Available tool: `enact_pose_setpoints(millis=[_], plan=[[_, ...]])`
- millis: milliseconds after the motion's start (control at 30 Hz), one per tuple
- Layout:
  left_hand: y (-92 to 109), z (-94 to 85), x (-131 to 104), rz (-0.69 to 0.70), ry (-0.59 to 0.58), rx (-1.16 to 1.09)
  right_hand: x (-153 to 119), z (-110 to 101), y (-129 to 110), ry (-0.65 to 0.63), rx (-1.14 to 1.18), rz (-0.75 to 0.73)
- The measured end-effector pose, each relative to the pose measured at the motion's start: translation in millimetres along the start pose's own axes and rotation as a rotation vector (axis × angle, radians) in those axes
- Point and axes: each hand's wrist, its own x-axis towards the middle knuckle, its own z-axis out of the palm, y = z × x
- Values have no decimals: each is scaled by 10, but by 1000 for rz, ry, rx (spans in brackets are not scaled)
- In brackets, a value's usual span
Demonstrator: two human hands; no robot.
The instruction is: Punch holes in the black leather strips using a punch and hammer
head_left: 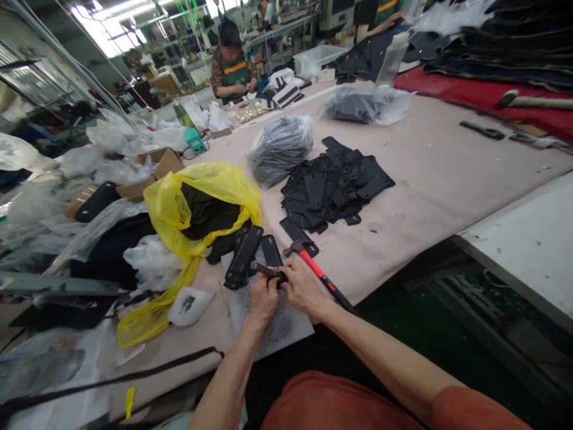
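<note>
My left hand [264,297] and my right hand [301,285] meet over a grey board [290,332] at the table's near edge. Both pinch a small dark strip-like piece [269,272] between their fingers. A hammer [324,278] with a red and black handle lies just right of my right hand, its head pointing away from me. Stacked black pieces [244,257] lie beyond my left hand on the board. Farther off is a heap of flat black pieces [329,188].
A yellow bag [208,173] of dark items stands left, among plastic bags and cardboard. Two clear bags [282,146] [367,106] of dark pieces lie beyond. A white table [528,239] is at the right. One person [233,71] sits across the table.
</note>
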Motion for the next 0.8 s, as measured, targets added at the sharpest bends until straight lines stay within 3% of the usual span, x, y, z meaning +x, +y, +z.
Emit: enact_pose_setpoints(millis=[100, 267, 467, 800], plan=[[-10, -82, 75, -111, -6, -113, -20, 128, 36, 39, 52, 42], [-148, -201, 114, -228, 13, -238, -26, 136, 80, 77, 112, 51], [-186, -184, -36, -147, 57, -228, 14, 130, 45, 99, 120, 172], [-155, -175, -64, -69, 65, -118, 74, 115, -54, -5, -59, 98]])
